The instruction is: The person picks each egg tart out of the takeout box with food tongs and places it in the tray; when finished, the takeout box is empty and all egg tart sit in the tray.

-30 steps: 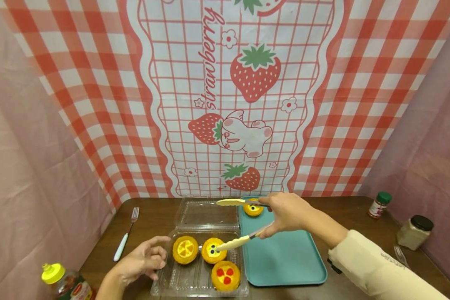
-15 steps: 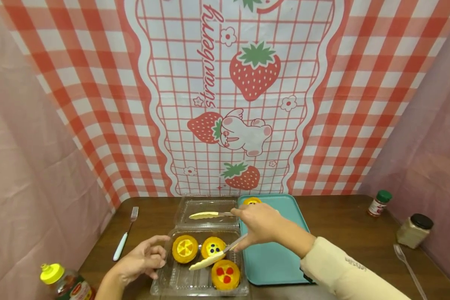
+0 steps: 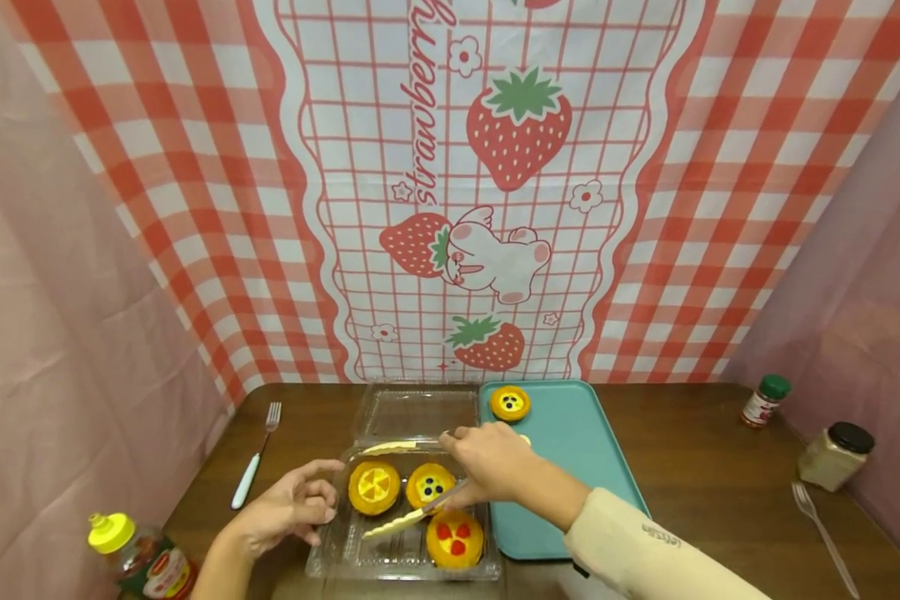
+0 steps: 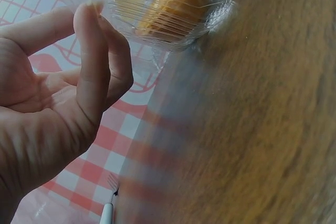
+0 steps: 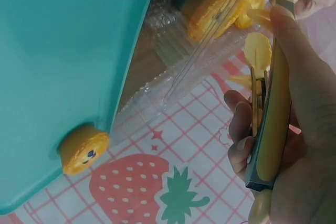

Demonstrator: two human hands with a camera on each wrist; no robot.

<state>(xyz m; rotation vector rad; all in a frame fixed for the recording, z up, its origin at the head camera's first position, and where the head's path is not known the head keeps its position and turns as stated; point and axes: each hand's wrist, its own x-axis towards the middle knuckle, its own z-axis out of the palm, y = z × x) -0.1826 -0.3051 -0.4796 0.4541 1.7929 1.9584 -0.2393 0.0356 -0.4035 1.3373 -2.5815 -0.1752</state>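
My right hand (image 3: 495,467) grips a pair of tongs (image 3: 396,525) with pale yellow tips, spread apart over the clear plastic container (image 3: 405,571). In the head view the tips lie either side of the tart with yellow wedges (image 3: 374,487). Beside it sit a blueberry-topped tart (image 3: 430,485), partly crossed by the tongs, and a red-topped tart (image 3: 454,539). The tongs' handle (image 5: 273,129) lies along my right palm in the right wrist view. At the container's left rim, my left hand (image 3: 288,508) holds the edge with bent fingers, fingertips against the plastic (image 4: 152,19) in the left wrist view.
Right of the container is a teal tray (image 3: 562,417) with another blueberry tart (image 3: 509,403) in its back-left corner. Forks lie left (image 3: 255,458) and right (image 3: 825,533). A yellow-capped bottle (image 3: 141,554), green-lidded jar (image 3: 766,401) and black-lidded jar (image 3: 836,456) stand near the sides.
My right hand has moved left and nearer with the tongs, from the tray's left edge to over the container. The left hand stays at the container's rim. The head view has tilted slightly.
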